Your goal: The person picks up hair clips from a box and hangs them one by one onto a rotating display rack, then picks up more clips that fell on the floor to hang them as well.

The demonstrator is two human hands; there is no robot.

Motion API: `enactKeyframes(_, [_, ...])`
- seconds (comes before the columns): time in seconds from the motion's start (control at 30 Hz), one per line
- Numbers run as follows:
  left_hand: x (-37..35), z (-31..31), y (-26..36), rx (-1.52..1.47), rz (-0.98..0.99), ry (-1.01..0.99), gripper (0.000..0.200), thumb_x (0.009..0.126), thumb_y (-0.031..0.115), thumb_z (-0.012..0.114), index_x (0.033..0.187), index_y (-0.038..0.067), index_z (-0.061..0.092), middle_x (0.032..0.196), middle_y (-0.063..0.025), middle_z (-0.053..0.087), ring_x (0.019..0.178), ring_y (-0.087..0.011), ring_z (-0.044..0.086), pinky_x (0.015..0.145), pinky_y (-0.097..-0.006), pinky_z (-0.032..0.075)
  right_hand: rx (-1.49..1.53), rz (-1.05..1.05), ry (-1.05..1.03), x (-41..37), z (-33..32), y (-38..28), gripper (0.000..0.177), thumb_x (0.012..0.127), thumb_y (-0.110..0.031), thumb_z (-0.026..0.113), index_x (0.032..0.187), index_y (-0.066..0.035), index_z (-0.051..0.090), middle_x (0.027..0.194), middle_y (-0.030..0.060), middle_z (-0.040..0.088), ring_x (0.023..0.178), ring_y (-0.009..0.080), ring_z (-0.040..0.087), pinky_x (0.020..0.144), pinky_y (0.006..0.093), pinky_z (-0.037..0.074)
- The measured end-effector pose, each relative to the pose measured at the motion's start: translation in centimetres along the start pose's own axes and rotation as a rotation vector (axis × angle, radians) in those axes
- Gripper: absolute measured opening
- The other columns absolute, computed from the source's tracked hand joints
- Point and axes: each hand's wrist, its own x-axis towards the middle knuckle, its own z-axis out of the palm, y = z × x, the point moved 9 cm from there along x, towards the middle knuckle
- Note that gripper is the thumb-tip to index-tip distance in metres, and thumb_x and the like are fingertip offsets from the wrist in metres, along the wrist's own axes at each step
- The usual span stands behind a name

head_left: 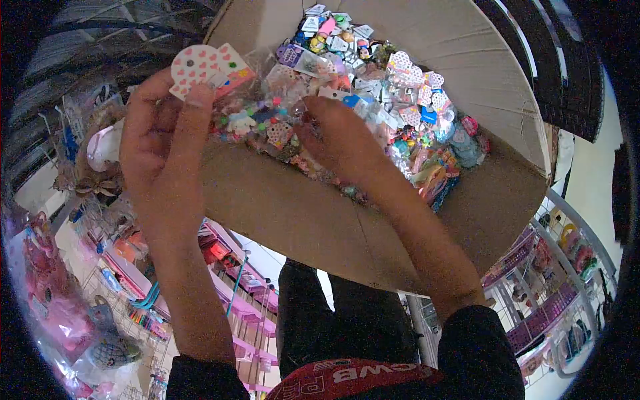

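Observation:
My left hand [163,127] is raised at the box's left side, its fingers closed on a white card with pink hearts [207,69]. My right hand [337,137] reaches into the cardboard box [267,207], over a heap of small packaged trinkets [400,100]. Its fingers are bent together at the edge of some clear plastic wrapping; what they hold, if anything, is too small to make out. Colourful beads [257,120] in clear bags lie between my two hands.
Pink shelves [243,320] with small goods stand below the box. Bagged pink items [57,300] hang at the lower left. A purple basket rack [547,313] is at the lower right, and dark slatted panels [567,60] are behind the box.

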Motion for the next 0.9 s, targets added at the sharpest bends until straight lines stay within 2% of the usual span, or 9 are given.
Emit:
enactKeyframes(0.03, [-0.1,-0.1,0.0,0.001,0.000,0.002,0.022,0.092,0.010,0.063,0.112,0.002,0.061,0.100,-0.0048,0.068,0.088,-0.0072,0.062,0.076,-0.0215,0.048,0.000,-0.002,-0.001,0.2,1.0,0.2,0.019,0.085,-0.012,0.064,0.101,-0.001,0.062,0.092,0.0157,0.066,0.082,0.0294,0.064,0.074,0.0387,0.052])
enactKeyframes(0.1, [-0.2,-0.2,-0.2,0.008,-0.027,-0.001,0.022,0.092,0.011,0.063,0.112,0.002,0.061,0.099,-0.0041,0.068,0.088,-0.0077,0.062,0.077,-0.0212,0.048,-0.308,-0.153,-0.066,0.3,4.1,-0.2,0.023,0.079,-0.011,0.059,0.099,-0.001,0.062,0.093,0.0211,0.062,0.090,0.0375,0.062,0.080,0.0476,0.050])
enactKeyframes(0.23, [-0.1,-0.1,-0.7,-0.083,-0.059,-0.015,0.022,0.092,0.012,0.063,0.112,0.003,0.061,0.099,-0.0037,0.068,0.088,-0.0074,0.061,0.077,-0.0210,0.047,-0.417,-0.223,-0.001,0.2,6.5,0.0,0.024,0.077,-0.013,0.060,0.098,-0.001,0.063,0.096,0.0197,0.061,0.094,0.0360,0.059,0.082,0.0472,0.049])
enactKeyframes(0.43, [-0.2,-0.4,-1.8,-0.096,-0.071,0.017,0.023,0.092,0.013,0.064,0.112,0.003,0.061,0.096,-0.0020,0.066,0.085,-0.0065,0.060,0.074,-0.0211,0.047,-0.498,-0.207,-0.111,0.5,6.9,1.7,0.023,0.077,-0.013,0.059,0.097,-0.002,0.063,0.097,0.0174,0.061,0.094,0.0337,0.058,0.083,0.0459,0.049])
enactKeyframes(0.53, [-0.1,-0.7,-2.1,0.083,-0.087,-0.022,0.028,0.095,0.017,0.060,0.118,0.003,0.056,0.106,-0.0067,0.062,0.096,-0.0149,0.062,0.079,-0.0262,0.052,-0.467,-0.284,-0.017,0.2,5.4,1.0,0.022,0.076,-0.012,0.060,0.096,-0.003,0.063,0.094,0.0175,0.062,0.093,0.0347,0.059,0.083,0.0456,0.050])
enactKeyframes(0.63, [-0.1,-0.3,-1.9,0.059,-0.072,-0.033,0.029,0.095,0.018,0.060,0.119,0.002,0.056,0.108,-0.0072,0.062,0.097,-0.0147,0.062,0.079,-0.0260,0.052,-0.338,-0.238,-0.166,-0.2,4.2,0.5,0.024,0.074,-0.015,0.064,0.095,-0.003,0.063,0.090,0.0181,0.063,0.091,0.0354,0.060,0.081,0.0450,0.051])
enactKeyframes(0.73, [-0.1,-0.6,-2.2,-0.065,-0.053,0.017,0.022,0.091,0.013,0.065,0.110,0.003,0.060,0.092,-0.0006,0.065,0.082,-0.0052,0.058,0.072,-0.0206,0.046,-0.257,-0.169,-0.276,-1.5,3.5,0.6,0.013,0.075,-0.008,0.066,0.086,-0.004,0.060,0.089,0.0163,0.063,0.096,0.0343,0.059,0.083,0.0439,0.048])
enactKeyframes(0.83, [0.0,-0.8,-2.2,-0.026,-0.036,0.025,0.021,0.091,0.012,0.065,0.110,0.003,0.060,0.092,-0.0003,0.064,0.081,-0.0048,0.057,0.071,-0.0200,0.046,-0.055,-0.079,-0.193,-2.8,1.1,1.5,0.015,0.078,-0.008,0.066,0.091,-0.004,0.060,0.089,0.0158,0.063,0.095,0.0330,0.060,0.082,0.0433,0.049])
enactKeyframes(0.9, [0.1,-0.7,-2.1,-0.052,-0.004,0.029,0.021,0.092,0.012,0.064,0.110,0.003,0.059,0.093,-0.0005,0.064,0.083,-0.0052,0.058,0.072,-0.0203,0.047,0.199,0.177,-0.082,-3.3,-0.3,4.3,0.023,0.081,-0.017,0.066,0.099,-0.005,0.060,0.082,0.0199,0.062,0.088,0.0365,0.061,0.077,0.0469,0.050])
